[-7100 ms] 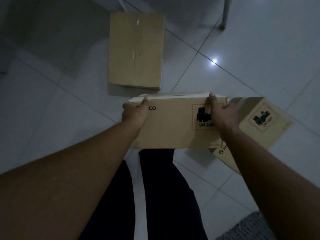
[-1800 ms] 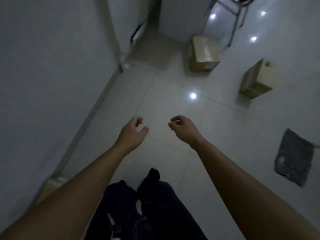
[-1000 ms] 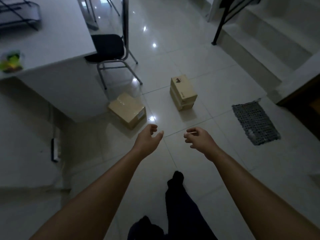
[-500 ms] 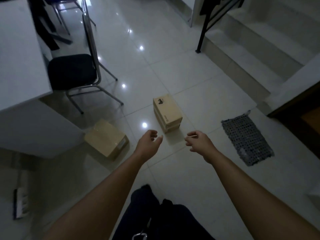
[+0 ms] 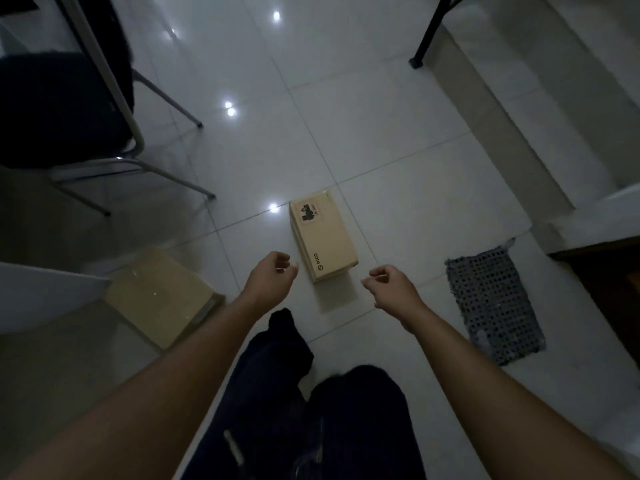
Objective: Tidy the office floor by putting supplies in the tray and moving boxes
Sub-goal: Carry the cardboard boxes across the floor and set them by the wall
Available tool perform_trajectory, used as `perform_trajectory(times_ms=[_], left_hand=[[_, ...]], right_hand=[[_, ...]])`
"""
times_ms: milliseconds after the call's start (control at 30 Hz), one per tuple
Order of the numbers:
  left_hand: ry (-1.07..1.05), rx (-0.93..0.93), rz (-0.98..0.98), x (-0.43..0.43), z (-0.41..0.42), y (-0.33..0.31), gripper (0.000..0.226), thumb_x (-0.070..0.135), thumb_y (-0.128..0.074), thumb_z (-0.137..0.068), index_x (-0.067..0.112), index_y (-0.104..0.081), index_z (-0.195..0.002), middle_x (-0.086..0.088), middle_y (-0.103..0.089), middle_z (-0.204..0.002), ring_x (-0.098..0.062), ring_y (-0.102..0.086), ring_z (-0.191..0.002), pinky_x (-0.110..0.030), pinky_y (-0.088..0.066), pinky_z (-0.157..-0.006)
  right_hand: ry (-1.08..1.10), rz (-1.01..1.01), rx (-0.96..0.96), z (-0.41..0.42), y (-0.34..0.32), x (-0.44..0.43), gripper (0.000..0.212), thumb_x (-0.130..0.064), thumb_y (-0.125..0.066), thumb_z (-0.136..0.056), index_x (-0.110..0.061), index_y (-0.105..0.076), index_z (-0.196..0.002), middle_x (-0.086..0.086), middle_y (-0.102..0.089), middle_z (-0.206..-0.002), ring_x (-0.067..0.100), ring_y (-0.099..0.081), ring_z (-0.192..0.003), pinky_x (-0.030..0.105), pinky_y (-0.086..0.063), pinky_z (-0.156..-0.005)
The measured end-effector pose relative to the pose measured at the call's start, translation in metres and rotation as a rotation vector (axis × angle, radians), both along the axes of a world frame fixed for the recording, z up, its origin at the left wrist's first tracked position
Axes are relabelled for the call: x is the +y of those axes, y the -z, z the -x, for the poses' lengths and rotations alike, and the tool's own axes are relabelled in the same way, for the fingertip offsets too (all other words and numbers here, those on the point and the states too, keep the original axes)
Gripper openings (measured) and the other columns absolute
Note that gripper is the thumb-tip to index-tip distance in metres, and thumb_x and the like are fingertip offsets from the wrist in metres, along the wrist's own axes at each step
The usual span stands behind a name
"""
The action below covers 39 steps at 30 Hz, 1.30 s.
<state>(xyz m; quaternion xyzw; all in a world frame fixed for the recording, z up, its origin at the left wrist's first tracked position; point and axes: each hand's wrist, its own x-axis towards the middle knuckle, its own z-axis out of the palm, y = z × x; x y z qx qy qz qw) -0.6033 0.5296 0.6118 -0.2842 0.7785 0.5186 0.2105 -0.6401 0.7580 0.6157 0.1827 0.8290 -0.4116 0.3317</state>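
The printed box (image 5: 323, 233) sits on the tiled floor (image 5: 398, 140) just ahead of both hands, its long axis running away from the person and tilted slightly left, the label end farthest. The left hand (image 5: 272, 280) and right hand (image 5: 391, 285) flank its near end, both empty with fingers loosely curled (the left looks marginally nearer). A second box (image 5: 162, 296) lies off to the left.
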Motion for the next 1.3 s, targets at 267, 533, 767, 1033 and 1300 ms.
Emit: perform_trajectory(times_ms=[267,533,767,1033,1300], left_hand=[[-0.179,-0.184,-0.098,0.006,0.083,0.139,0.042,0.044,-0.055,-0.091,0.019,-0.052,-0.125,0.006,-0.054,-0.112,-0.008,-0.054,-0.096,-0.025,-0.050,-0.073],[-0.521,-0.419,-0.262,0.031,0.123,0.301,0.054,0.041,-0.057,-0.090,0.016,-0.041,-0.135,0.000,-0.051,-0.121,-0.017,-0.055,-0.104,-0.042,-0.058,-0.080],[-0.748,-0.713,-0.522,0.074,0.109,0.390,0.070,0.056,-0.046,-0.091,0.023,-0.023,-0.148,-0.008,-0.039,-0.138,-0.028,-0.053,-0.109,-0.042,-0.059,-0.070],[-1.199,-0.589,-0.985,0.102,0.108,0.421,0.077,0.075,-0.022,-0.085,0.026,-0.036,-0.142,-0.014,-0.036,-0.150,-0.034,-0.038,-0.135,-0.061,-0.037,-0.104],[-1.262,-0.563,-0.781,0.099,0.099,0.375,0.071,0.073,-0.029,-0.086,0.020,-0.056,-0.123,-0.009,-0.054,-0.136,-0.028,-0.051,-0.123,-0.056,-0.046,-0.093]], right_hand=[[-0.076,-0.081,-0.083,0.116,0.151,-0.006,0.028,-0.036,-0.061,-0.087,-0.020,-0.054,-0.109,0.002,-0.062,-0.111,0.023,-0.061,-0.094,0.034,-0.050,-0.080],[-0.232,-0.131,-0.143,0.198,0.314,-0.025,0.062,-0.044,-0.065,-0.085,-0.017,-0.037,-0.133,0.011,-0.051,-0.133,0.025,-0.054,-0.112,0.036,-0.045,-0.094],[-0.510,-0.197,0.099,0.260,0.410,-0.052,0.084,-0.050,-0.066,-0.082,-0.029,-0.013,-0.143,0.015,-0.026,-0.147,0.034,-0.045,-0.125,0.040,-0.043,-0.092],[-0.983,-0.271,0.211,0.341,0.446,-0.107,0.095,-0.055,-0.066,-0.079,-0.037,-0.004,-0.150,0.005,0.010,-0.161,0.045,-0.021,-0.141,0.063,-0.035,-0.106],[-0.871,-0.190,0.177,0.331,0.399,-0.088,0.068,-0.049,-0.064,-0.084,-0.023,-0.034,-0.139,0.012,-0.030,-0.140,0.030,-0.048,-0.113,0.038,-0.048,-0.083]])
